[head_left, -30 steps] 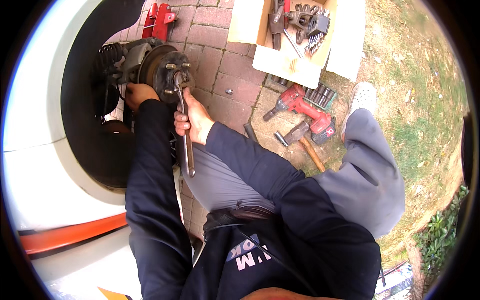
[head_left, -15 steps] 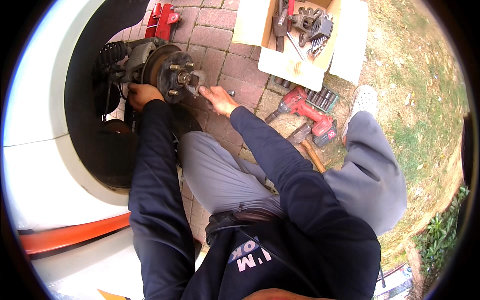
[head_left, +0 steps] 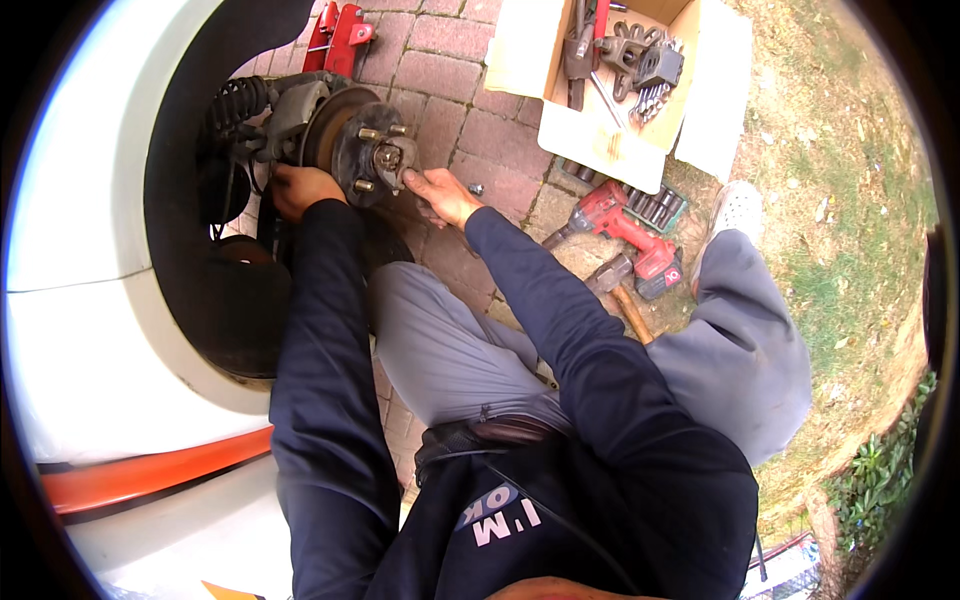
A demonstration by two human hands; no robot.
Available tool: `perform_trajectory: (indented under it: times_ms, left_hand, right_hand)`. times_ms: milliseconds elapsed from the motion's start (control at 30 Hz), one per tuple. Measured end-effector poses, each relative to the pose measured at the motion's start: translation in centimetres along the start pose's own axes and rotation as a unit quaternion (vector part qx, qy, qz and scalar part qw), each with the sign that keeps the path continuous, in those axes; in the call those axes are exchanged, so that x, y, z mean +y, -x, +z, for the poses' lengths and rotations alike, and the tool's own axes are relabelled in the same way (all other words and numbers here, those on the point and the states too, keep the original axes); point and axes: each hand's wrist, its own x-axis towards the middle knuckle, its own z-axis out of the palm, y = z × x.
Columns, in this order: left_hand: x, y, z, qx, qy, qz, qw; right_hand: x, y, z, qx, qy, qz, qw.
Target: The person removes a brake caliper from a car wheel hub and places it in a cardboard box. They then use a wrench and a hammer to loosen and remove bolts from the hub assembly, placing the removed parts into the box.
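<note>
A wheel hub point(head_left: 350, 158) with several studs stands bare in the wheel arch of a white vehicle, with a rusty brake disc point(head_left: 322, 128) behind it. My right hand point(head_left: 445, 198) is closed, pinching a grey, horseshoe-shaped metal piece point(head_left: 405, 154) between thumb and fingers. That piece lies over the outer face of the hub, around or against its central end; I cannot tell if it touches. My left hand point(head_left: 304, 192) reaches in by the lower edge of the disc, below the brake caliper point(head_left: 293, 108). Its fingertips are hidden, so any grip there does not show.
The white body panel point(head_left: 80, 350) curves along the left. A red jack point(head_left: 340, 40) stands beyond the hub. At right lie a red impact wrench point(head_left: 625, 225), a socket set point(head_left: 657, 205) and a hammer point(head_left: 622, 290), below an open cardboard box point(head_left: 600, 145) of tools.
My right hand has brought the metal piece from beside the hub onto its central end. My left hand stays by the disc. The whole view has shifted slightly.
</note>
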Motion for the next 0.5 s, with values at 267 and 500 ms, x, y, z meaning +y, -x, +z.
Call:
perform_trajectory:
  times_ms: [267, 500]
  left_hand:
    - [3.3, 0.9, -1.7, -0.030, -0.040, -0.065, 0.997]
    - [5.2, 1.4, -2.6, -0.072, -0.048, -0.091, 0.992]
  right_hand:
    - [2.3, 2.8, 2.2, 0.145, 0.072, -0.053, 0.985]
    - [4.9, 5.7, 3.9, 0.181, -0.003, 0.058, 0.982]
